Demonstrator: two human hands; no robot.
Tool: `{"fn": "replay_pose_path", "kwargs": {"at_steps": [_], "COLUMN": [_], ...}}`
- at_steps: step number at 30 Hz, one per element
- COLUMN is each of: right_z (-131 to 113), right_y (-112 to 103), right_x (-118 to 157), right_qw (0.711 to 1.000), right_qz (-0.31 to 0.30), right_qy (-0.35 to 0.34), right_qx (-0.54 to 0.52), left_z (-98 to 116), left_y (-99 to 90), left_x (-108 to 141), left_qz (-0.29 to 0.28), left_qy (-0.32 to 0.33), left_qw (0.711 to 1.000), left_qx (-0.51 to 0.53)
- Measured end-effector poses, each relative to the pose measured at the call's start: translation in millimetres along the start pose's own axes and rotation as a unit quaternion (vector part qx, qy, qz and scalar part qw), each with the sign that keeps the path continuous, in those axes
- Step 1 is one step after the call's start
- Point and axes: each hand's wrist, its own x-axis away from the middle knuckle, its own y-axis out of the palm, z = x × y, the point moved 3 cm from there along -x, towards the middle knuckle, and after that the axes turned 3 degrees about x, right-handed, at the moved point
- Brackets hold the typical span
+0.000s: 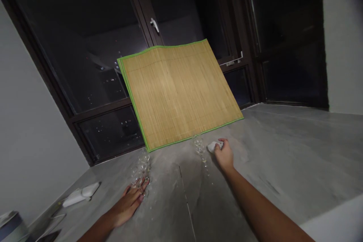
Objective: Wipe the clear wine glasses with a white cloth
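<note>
My left hand (131,203) rests low on the grey counter with its fingers stretched out. Its fingertips touch the nearest of several clear stemmed glasses (138,176) lined up in front of it. My right hand (226,155) is closed on a crumpled white cloth (213,146), pinched between thumb and fingers; it could also be tissue. Just left of the cloth stands another clear stemmed glass (199,145), apart from the hand; whether more glasses overlap it I cannot tell. Behind the glasses a bamboo mat (181,94) with green edging leans upright against the window.
Grey marbled stone forms the counter (278,151), with a dark seam near the middle. A white device (81,194) with a cable lies at the left, near a partly visible can (13,227). Dark window frames (141,7) with a white handle (154,25) rise behind.
</note>
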Motion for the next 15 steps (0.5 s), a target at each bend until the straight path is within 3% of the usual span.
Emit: {"fn": "replay_pose_path", "kwargs": {"at_steps": [15], "right_z": [-3.4], "right_y": [-2.2], "right_x": [2.0], "right_qw": [1.0], "right_qz": [-0.005], "right_qy": [0.012], "right_qx": [0.013], "left_z": [-1.4], "left_y": [-1.1], "left_x": [6.5], "left_qz": [-0.014], "left_qy": [-0.032], "left_qw": [0.999], "left_qx": [-0.006]}}
